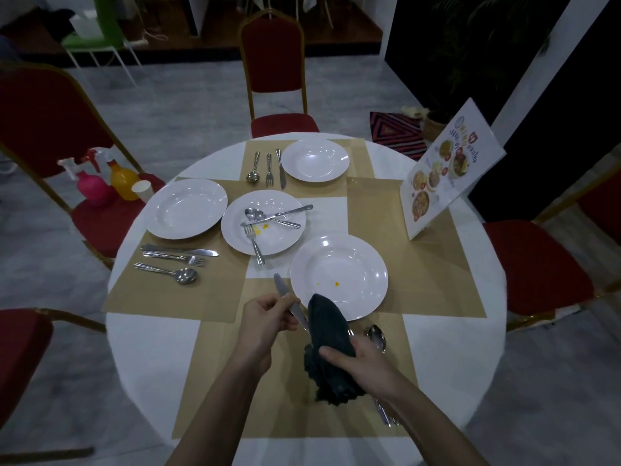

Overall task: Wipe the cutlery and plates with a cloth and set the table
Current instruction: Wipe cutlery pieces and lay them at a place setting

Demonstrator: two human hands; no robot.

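My left hand [268,317] grips a table knife [281,290] whose blade tip points away from me. Its near end runs into a dark cloth [327,334], which my right hand [363,361] holds wrapped around it. Just beyond the hands lies a white plate [339,274] with small yellow specks. A spoon [377,335] lies on the placemat beside my right hand, and more cutlery [384,413] shows under my right wrist. The middle plate [289,237] carries a spoon, knife and fork and yellow stains.
The round white table [141,338] has tan placemats. Set places with a plate [186,208] and cutlery [174,260] lie left and far [316,159]. A menu stand [450,169] is at right. Red chairs ring the table; spray bottles [107,179] and a cup sit on the left one.
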